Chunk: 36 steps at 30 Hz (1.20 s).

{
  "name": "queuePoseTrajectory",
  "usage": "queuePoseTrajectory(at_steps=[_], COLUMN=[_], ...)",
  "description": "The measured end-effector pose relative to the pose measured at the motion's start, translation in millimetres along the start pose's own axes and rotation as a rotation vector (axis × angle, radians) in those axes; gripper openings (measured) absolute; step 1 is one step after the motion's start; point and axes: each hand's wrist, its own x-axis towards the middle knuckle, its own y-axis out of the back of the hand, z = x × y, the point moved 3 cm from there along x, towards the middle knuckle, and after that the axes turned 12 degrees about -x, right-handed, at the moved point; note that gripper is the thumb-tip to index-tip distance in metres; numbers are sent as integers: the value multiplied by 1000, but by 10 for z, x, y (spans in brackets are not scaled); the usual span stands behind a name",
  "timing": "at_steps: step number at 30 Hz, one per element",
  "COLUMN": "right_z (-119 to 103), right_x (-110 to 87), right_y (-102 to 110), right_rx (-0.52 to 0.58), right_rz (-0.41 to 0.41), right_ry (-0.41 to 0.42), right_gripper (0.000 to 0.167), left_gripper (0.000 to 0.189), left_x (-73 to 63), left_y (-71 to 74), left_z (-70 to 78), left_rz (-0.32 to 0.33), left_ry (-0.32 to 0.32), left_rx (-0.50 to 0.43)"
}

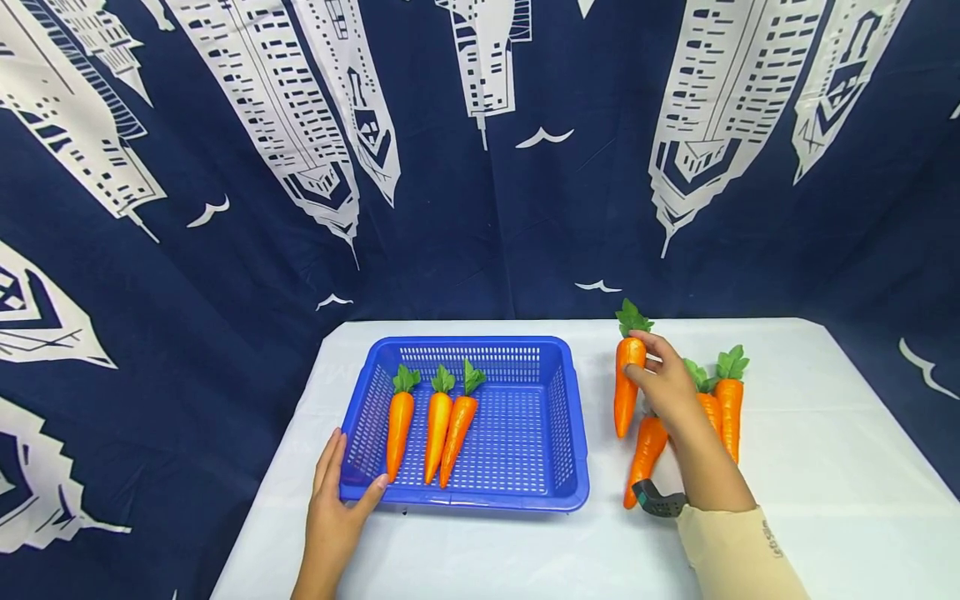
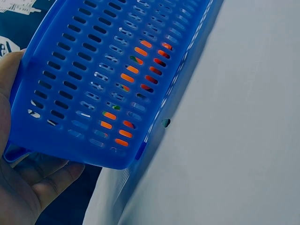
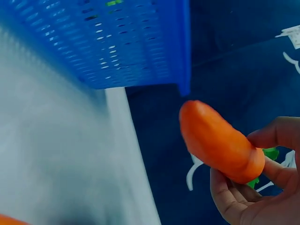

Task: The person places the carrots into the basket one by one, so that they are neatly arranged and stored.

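Note:
A blue plastic basket (image 1: 517,500) holds three orange carrots with green tops: a left one (image 1: 401,425), a middle one (image 1: 438,429) and a right one (image 1: 459,433). At its front left corner my left hand (image 1: 337,508) grips the rim, thumb on the front side and fingers along the left. In the left wrist view that hand (image 2: 23,187) holds the corner of the basket (image 2: 70,93). My right hand (image 1: 663,379) pinches a carrot (image 1: 626,392) near its leafy end, to the right of the basket. The right wrist view shows this carrot (image 3: 220,143) between thumb and fingers.
Beneath and beside my right forearm lie more carrots, one in front (image 1: 647,454) and one at the right (image 1: 730,412); another is partly hidden by the arm. A white table (image 1: 480,554) carries everything. Behind it hangs a dark blue cloth (image 1: 450,242) with white buildings.

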Motion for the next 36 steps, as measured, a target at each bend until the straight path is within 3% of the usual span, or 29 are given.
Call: queuePoseTrajectory(at_steps=[17,36], right_z=[-476,-875], right_x=[-118,-142], right_y=[59,-287], right_rx=[32,95], right_rz=[-32,-146], right_ry=[74,235], right_gripper=[64,58], left_gripper=[90,91], left_x=[1,5], left_y=[1,4], left_z=[-5,-15], left_rz=[5,-5], left_ry=[-12,10], left_rx=[0,-1])
